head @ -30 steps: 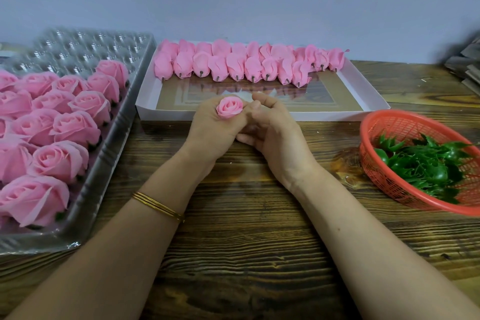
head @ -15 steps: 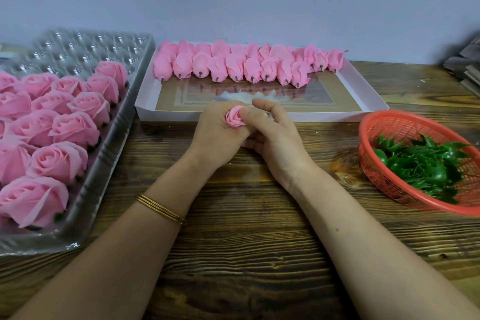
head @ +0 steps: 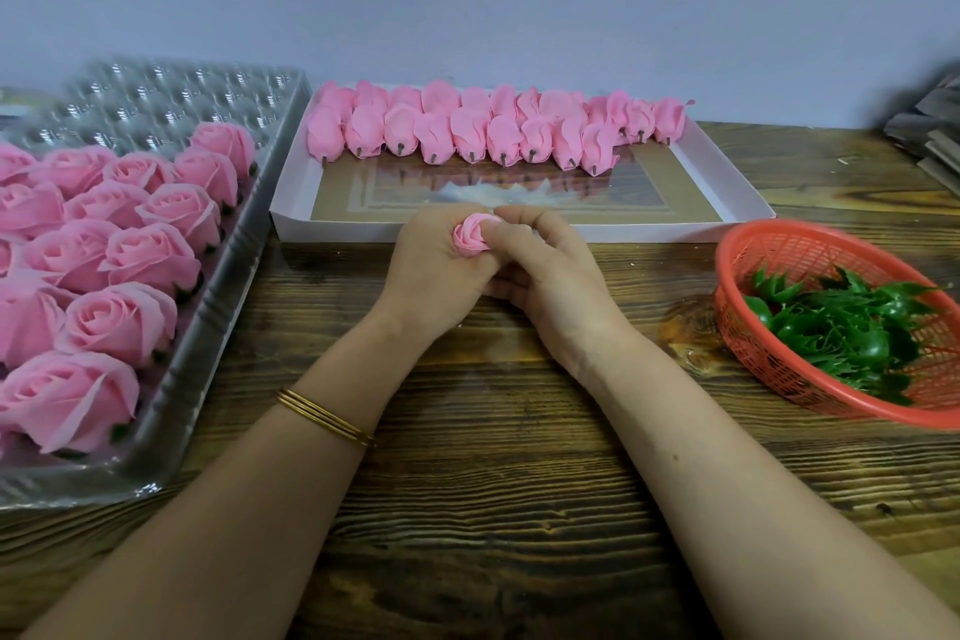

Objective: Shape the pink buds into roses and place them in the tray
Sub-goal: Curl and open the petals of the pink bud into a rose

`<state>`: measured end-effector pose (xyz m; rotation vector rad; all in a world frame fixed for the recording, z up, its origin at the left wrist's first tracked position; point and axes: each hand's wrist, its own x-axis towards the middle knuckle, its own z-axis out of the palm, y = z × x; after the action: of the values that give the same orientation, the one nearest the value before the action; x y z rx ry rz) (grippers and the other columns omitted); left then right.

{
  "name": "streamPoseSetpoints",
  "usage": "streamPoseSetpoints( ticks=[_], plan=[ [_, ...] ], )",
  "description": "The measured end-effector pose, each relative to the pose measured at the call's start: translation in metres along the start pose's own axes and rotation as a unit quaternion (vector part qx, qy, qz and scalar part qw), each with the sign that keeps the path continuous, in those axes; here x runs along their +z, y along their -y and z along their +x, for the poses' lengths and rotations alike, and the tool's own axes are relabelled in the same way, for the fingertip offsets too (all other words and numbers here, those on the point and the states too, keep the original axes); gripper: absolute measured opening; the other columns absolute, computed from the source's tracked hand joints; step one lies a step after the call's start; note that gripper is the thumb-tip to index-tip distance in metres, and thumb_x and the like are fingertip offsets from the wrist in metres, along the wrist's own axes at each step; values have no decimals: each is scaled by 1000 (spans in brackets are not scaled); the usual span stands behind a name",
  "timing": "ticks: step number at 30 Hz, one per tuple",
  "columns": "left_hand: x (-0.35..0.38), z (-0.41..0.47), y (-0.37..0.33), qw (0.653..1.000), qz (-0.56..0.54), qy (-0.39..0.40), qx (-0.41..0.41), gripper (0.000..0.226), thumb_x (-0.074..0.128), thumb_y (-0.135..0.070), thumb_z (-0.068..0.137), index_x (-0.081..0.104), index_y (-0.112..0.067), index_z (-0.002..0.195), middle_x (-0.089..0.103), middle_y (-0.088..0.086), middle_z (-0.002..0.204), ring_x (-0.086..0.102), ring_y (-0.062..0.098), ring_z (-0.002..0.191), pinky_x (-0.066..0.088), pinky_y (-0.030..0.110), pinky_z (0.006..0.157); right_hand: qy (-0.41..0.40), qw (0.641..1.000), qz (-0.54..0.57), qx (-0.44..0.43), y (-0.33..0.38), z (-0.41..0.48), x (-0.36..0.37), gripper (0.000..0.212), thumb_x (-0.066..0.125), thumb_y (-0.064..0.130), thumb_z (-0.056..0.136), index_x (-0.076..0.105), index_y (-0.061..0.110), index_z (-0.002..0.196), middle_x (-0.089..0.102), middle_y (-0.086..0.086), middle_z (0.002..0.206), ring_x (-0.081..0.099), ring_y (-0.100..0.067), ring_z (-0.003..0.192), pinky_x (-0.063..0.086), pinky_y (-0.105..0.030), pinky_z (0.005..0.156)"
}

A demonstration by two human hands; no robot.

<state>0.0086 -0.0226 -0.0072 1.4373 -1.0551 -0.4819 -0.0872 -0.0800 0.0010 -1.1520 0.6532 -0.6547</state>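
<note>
Small pink rolled-petal bud (head: pixel 470 240) mid-shaping.
It's rolled sideways since; I see left hand (head: pixel 434 276) gripping it, right hand (head: pixel 550 281) fingers (head: pixel 524 214) pinching petals.

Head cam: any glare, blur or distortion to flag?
Head view: light soft and even, shadows faint; glare speckles the empty cells of the clear plastic cell tray; the glossy floor of the white shallow box mirrors the row of pink buds; wide-angle stretch toward the edges, where the red mesh basket looks slightly soft; the half-shaped pink bud is sharp.
</note>
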Motion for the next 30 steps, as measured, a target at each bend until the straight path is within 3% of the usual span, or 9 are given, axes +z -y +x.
streamPoseSetpoints(
  ticks=[1, 5, 9, 12, 15, 19, 26, 30],
  plan=[
    [-1, 0, 0, 1000, -6, 1, -3, 8, 62, 8, 85, 69, 9, 85, 68, 23, 78, 60, 11, 67, 50, 21, 57, 0, 1000, -11, 2, 1, -1, 0, 41, 74, 30, 69, 59, 16, 105, 66, -15, 109, 68, -14, 82, 54, -26, 68],
    [-3, 2, 3, 1000, -12, -13, -2, 20, 66, -7, 83, 63, 12, 79, 61, 33, 76, 52, 21, 65, 48, 46, 58, -1, 999, -52, 0, 10, -5, 2, 22, 67, 22, 88, 59, 11, 106, 66, -6, 78, 65, -17, 69, 55, -27, 63],
    [-4, 3, 5, 999, -23, -33, 8, 31, 69, -12, 90, 56, 6, 68, 51, 12, 63, 45, 13, 61, 38, 35, 55, -24, 994, -103, -14, 26, -11, 3, 12, 60, 19, 93, 59, 9, 99, 64, -12, 72, 62, -26, 69, 52, -31, 63],
    [-4, 4, 6, 999, -32, -42, 7, 24, 67, -13, 91, 62, 1, 72, 58, 8, 67, 53, 13, 64, 45, 38, 58, -48, 989, -141, -24, 37, -13, -2, 19, 59, 10, 92, 58, -1, 107, 66, -16, 77, 62, -24, 66, 53, -25, 58],
    [-4, 5, 6, 998, -42, -36, -16, 16, 67, -15, 92, 68, -10, 77, 67, -4, 64, 62, 5, 59, 50, 21, 57, -49, 980, -189, -30, 46, -15, -7, 10, 61, 5, 90, 60, 3, 100, 69, -18, 81, 63, -20, 65, 54, -24, 60],
    [-5, 6, 3, 998, -41, -43, -37, 20, 66, -20, 93, 67, -13, 74, 67, -5, 65, 58, 2, 53, 46, 13, 55, -55, 973, -219, -52, 61, -18, -18, 5, 62, 1, 89, 63, 6, 87, 70, -13, 74, 64, -16, 60, 56, -23, 61],
    [-6, 4, 1, 997, -34, -61, -39, 26, 67, -21, 92, 64, -14, 67, 60, -9, 57, 50, -2, 51, 45, 17, 62, -102, 946, -270, -151, 94, -26, -56, 12, 68, -2, 83, 67, 9, 77, 69, -5, 66, 65, -12, 58, 56, -20, 61],
    [-8, 5, 1, 996, -29, -64, -51, 24, 68, -24, 91, 65, -18, 68, 60, -12, 56, 52, -3, 53, 44, 23, 66, -190, 907, -339, -165, 109, -27, -97, 20, 70, 1, 78, 67, 18, 69, 68, 1, 59, 65, -10, 56, 58, -21, 64]
  ],
)
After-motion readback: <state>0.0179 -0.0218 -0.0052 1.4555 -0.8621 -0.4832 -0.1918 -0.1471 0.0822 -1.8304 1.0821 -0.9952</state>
